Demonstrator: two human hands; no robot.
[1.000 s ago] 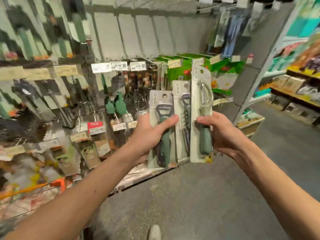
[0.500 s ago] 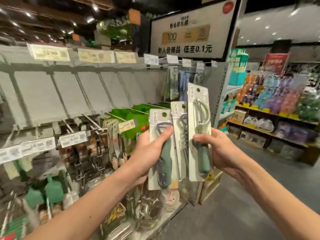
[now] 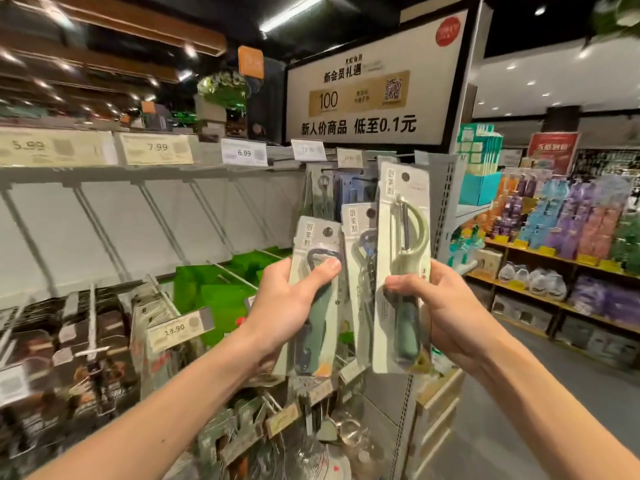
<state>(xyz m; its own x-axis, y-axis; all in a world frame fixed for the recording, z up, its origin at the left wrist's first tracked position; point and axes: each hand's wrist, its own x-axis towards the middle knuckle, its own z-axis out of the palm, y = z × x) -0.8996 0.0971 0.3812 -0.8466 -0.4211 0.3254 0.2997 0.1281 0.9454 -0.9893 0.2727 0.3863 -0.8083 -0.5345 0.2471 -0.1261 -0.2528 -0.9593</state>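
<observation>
a: what did the hands have hold of?
b: the left hand (image 3: pixel 278 306) was curled round the opener card (image 3: pixel 313 233), thumb across its front. the right hand (image 3: pixel 450 317) pinched the peeler card (image 3: pixel 403 209) low, at the handle.
a: and the middle card (image 3: pixel 356 220)?
b: tucked between them, just behind. i couldn't tell which hand carried it.
a: how did they lie?
b: all upright, long axis vertical, hang holes on top. the hanging packs (image 3: pixel 320 188) were beyond and above, nearer the right hand, i'd judge.
</observation>
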